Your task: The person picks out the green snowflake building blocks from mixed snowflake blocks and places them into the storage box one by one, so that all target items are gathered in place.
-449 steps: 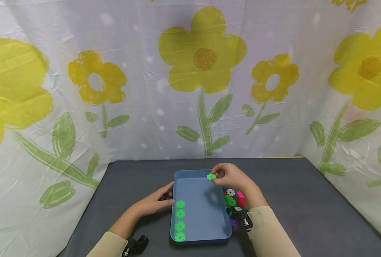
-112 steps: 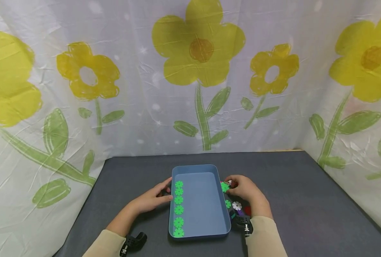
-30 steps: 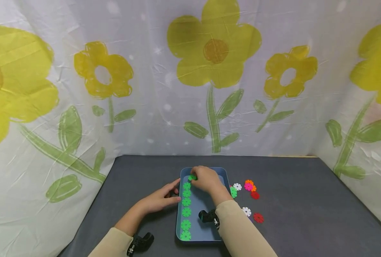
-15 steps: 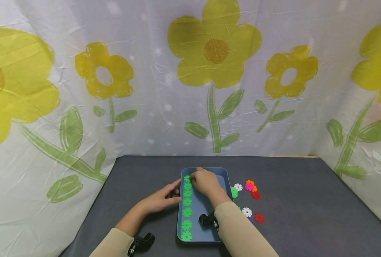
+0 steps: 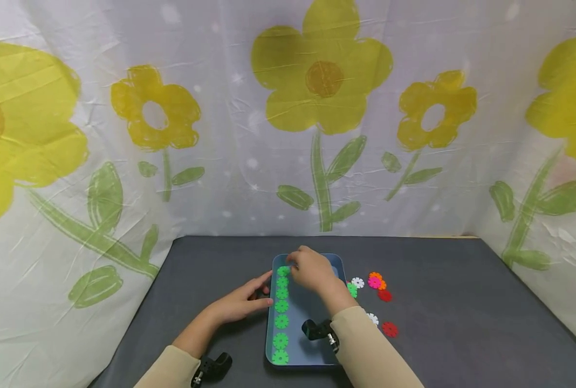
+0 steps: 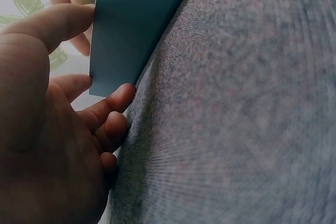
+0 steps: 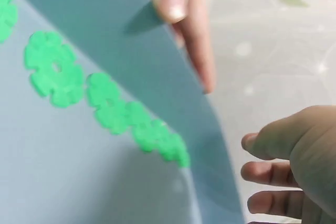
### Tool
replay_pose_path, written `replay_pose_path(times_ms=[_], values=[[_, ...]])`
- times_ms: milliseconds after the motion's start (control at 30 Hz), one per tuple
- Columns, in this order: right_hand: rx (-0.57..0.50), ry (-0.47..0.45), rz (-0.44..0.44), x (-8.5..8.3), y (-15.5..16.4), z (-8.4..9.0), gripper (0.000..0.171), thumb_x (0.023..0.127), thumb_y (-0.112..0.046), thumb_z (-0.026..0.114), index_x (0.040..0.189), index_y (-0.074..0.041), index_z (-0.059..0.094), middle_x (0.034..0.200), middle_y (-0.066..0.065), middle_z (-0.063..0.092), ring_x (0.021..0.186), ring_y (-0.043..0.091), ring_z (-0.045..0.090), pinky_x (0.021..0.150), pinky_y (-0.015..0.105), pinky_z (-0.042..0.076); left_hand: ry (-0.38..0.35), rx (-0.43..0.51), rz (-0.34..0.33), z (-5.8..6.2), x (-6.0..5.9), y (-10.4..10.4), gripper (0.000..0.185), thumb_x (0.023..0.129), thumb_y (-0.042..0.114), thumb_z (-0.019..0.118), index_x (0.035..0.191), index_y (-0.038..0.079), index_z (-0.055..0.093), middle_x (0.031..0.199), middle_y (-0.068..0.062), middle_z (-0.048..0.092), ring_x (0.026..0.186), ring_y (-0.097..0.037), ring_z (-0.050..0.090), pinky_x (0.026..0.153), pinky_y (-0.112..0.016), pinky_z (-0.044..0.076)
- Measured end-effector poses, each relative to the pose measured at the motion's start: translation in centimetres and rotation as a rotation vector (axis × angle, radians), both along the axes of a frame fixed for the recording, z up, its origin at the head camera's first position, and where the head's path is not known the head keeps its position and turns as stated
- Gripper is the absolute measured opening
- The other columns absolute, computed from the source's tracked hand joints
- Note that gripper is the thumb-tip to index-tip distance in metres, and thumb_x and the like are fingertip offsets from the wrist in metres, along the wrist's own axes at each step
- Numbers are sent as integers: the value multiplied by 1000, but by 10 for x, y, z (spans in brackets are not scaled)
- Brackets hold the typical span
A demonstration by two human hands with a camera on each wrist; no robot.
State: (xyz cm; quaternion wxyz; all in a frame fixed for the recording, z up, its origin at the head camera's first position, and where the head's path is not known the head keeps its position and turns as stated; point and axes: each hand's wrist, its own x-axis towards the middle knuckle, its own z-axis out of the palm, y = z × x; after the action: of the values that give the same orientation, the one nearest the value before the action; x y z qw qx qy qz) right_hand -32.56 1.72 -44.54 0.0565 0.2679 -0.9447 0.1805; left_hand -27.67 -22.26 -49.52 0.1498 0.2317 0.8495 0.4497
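Observation:
A blue tray (image 5: pixel 312 353) lies on the dark table, with a row of green flower-shaped discs (image 5: pixel 281 306) along its left inner side. My left hand (image 5: pixel 237 302) touches the tray's left outer wall with thumb and index fingertips; its other fingers bend loosely below, as the left wrist view shows. Over the far end of the row hovers my right hand (image 5: pixel 312 269). In the right wrist view, that hand (image 7: pixel 310 166) has its thumb and fingers apart, with nothing between them, near the tray's far rim. The farthest green disc lies just below it.
Right of the tray lie loose flower discs: white (image 5: pixel 358 283), green (image 5: pixel 352 289), pink (image 5: pixel 374 282) over orange (image 5: pixel 376 275), and red (image 5: pixel 390 329). The right forearm hides part of this group. A flower-printed curtain (image 5: pixel 230 205) stands behind the table.
The green row has grown to the tray's far end since the oldest frame. A second ago my right hand pinched the farthest disc; it has let go and lifted slightly. My left hand stays at the wall.

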Motion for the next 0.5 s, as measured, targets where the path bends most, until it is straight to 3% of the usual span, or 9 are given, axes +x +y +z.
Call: replay_pose_path(times_ms=[233, 500], values=[[-104, -70, -3, 16, 14, 23, 27, 101, -20, 65, 125, -12, 74, 117, 7, 62, 105, 25, 65, 84, 44, 54, 24, -3, 4, 2, 2, 0, 76, 106, 32, 61, 165, 11, 19, 126, -10, 49, 87, -22, 46, 74, -37, 39], [-199, -41, -8, 31, 34, 29, 24, 100, -21, 68, 122, -14, 75, 112, 4, 64, 103, 25, 65, 87, 45, 53, 32, -2, 12, 2, 2, 2, 75, 105, 30, 62, 165, 11, 20, 125, -11, 49, 90, -23, 47, 76, -38, 39]])
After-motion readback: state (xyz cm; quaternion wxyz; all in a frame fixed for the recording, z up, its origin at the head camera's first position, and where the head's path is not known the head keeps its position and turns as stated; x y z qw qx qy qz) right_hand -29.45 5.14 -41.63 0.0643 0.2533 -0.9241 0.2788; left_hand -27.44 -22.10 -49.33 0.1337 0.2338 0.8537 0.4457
